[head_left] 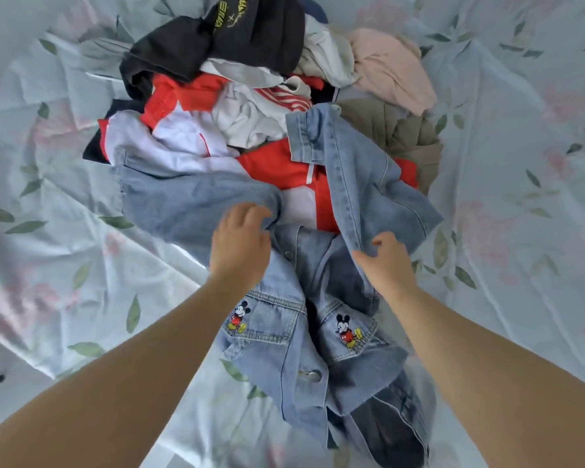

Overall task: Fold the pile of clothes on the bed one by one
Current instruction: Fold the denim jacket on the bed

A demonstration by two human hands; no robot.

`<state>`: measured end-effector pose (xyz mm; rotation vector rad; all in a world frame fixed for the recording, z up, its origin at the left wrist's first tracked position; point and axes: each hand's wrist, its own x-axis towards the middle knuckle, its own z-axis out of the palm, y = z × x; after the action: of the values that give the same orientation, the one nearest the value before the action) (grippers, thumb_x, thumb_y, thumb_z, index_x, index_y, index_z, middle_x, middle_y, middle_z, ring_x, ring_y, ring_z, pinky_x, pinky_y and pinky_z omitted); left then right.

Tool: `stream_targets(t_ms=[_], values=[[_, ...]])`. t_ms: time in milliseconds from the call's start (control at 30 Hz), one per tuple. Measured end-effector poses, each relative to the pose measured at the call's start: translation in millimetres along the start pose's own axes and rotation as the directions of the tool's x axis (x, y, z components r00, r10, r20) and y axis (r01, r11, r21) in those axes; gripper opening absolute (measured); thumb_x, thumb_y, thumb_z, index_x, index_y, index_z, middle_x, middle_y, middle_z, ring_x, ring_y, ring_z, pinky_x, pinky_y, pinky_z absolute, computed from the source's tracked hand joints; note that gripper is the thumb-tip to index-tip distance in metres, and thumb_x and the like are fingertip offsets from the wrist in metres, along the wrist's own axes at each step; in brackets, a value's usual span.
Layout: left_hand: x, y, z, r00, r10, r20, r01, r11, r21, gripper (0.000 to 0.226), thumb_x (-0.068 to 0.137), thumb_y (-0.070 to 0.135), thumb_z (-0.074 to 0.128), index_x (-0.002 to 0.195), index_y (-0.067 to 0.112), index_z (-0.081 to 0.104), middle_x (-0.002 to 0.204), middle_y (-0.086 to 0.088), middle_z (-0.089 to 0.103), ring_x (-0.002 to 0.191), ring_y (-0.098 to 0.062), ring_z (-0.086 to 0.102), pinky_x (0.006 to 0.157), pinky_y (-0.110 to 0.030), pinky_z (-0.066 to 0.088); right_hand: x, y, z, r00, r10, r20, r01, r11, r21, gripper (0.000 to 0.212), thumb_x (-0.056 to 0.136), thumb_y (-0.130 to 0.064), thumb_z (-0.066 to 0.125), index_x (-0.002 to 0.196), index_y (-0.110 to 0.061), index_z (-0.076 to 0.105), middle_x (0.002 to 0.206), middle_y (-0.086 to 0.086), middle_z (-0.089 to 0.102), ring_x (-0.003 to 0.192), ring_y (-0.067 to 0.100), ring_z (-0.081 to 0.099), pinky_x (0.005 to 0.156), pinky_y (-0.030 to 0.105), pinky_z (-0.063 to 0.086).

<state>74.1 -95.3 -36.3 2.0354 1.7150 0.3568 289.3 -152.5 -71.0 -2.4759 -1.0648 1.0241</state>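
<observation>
On the bed before you, in the head view, one light-blue denim jacket (284, 336) sprawls from the centre down to 6 o'clock, its near edge of the clothes pile (250, 113) that fills 12 o'clock. Your left hand (240, 241) has its fingers curled into a fold of one denim sleeve at about 9 o'clock of the jacket. Your right hand (387, 265) pinches the stitched edge of the other denim panel between thumb and fingers at 3 o'clock.

The jacket bears two embroidered Mickey Mouse figures (238, 317), one on each chest pocket flap, and two round metal buttons (314, 375) show. The denim is heavy, seamed and crumpled.

In the pile you can count:
- one black garment (257, 42) at 12 o'clock, with yellow print too warped to read
- one soft pink garment (389, 69) at 1 o'clock
- one olive garment (402, 136) at 2 o'clock
- red-and-white sportswear (277, 170) in the middle

A pale sheet (520, 163), printed with green leaves and pink flowers, lies wrinkled all around.
</observation>
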Motion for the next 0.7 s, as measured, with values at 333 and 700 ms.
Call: stream_targets(t_ms=[333,700], values=[[36,-15,61,0.857,0.105,0.505,-0.376,0.797,0.473,0.078,0.090,0.065,0.033,0.150,0.024,0.006,0.140,-0.005,0.048,0.131,-0.025,0.040,0.102,-0.042,0.029,10,16,19,0.980,-0.032,-0.195,0.052,0.994,0.097,0.052,0.091,-0.003,0.046,0.139,-0.014,0.031,0.099,0.009,0.055,0.087,0.028,0.053,0.070,0.036,0.039],[-22,-35,58,0.822,0.073,0.565,-0.362,0.832,0.420,0.030,0.092,0.034,0.038,0.118,0.034,0.054,0.107,0.005,0.065,0.111,-0.022,0.046,0.090,-0.037,0.029,-45,108,-12,0.783,0.431,-0.448,-0.353,0.902,0.250,0.037,0.078,0.007,0.059,0.114,0.006,0.048,0.120,0.029,0.049,0.103,0.040,0.053,0.085,0.045,0.042]])
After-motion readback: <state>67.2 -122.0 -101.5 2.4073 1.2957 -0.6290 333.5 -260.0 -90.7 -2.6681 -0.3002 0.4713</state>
